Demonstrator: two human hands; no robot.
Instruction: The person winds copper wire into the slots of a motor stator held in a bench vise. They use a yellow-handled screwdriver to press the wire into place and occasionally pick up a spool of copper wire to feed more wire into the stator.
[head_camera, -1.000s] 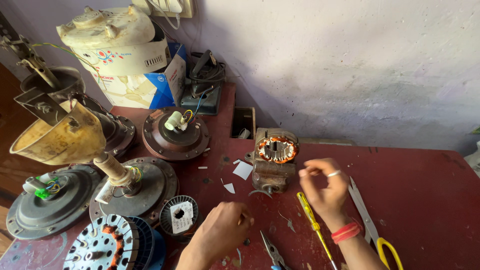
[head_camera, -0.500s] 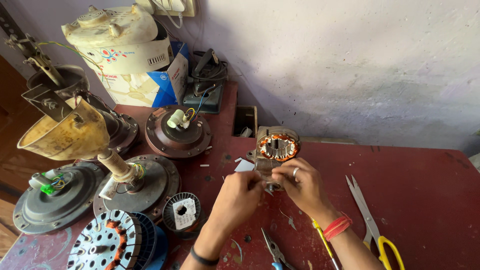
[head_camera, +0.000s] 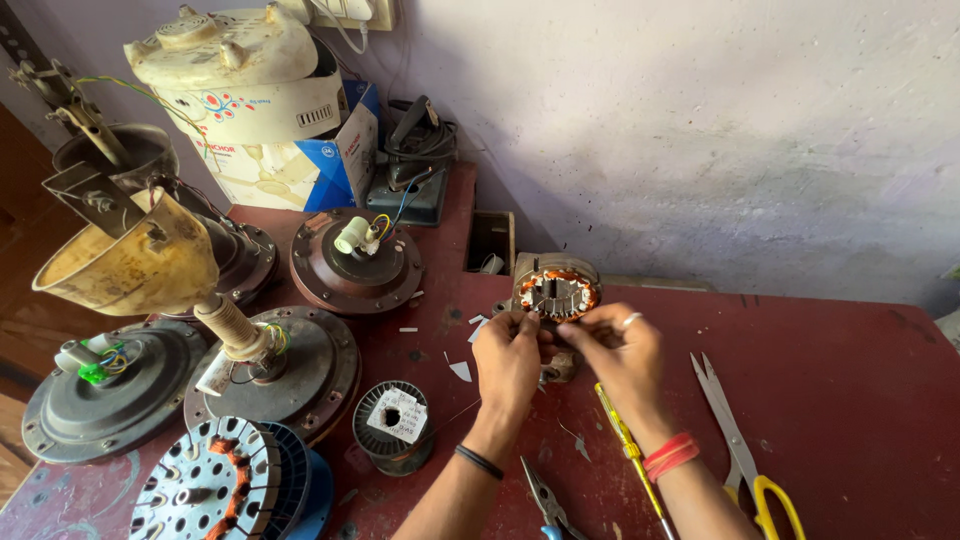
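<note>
A small motor stator (head_camera: 557, 291) with copper windings stands upright on the red table (head_camera: 860, 400), near the wall. My left hand (head_camera: 508, 358) and my right hand (head_camera: 620, 352) meet just in front of it, fingertips pinched together at its lower front edge. What the fingers pinch is too small to tell. My right hand wears a ring and red wrist bands; my left wrist has a black band.
A wire spool (head_camera: 393, 423), a yellow screwdriver (head_camera: 628, 455), pliers (head_camera: 545, 500) and yellow-handled scissors (head_camera: 740, 455) lie near my arms. Ceiling fan motors (head_camera: 355, 262) and a finned stator (head_camera: 215, 490) crowd the left side. A cream fan housing (head_camera: 235, 60) sits on a box.
My left hand has come up from near the spool to the stator. My right hand has shifted left, so both hands now meet at the stator's front.
</note>
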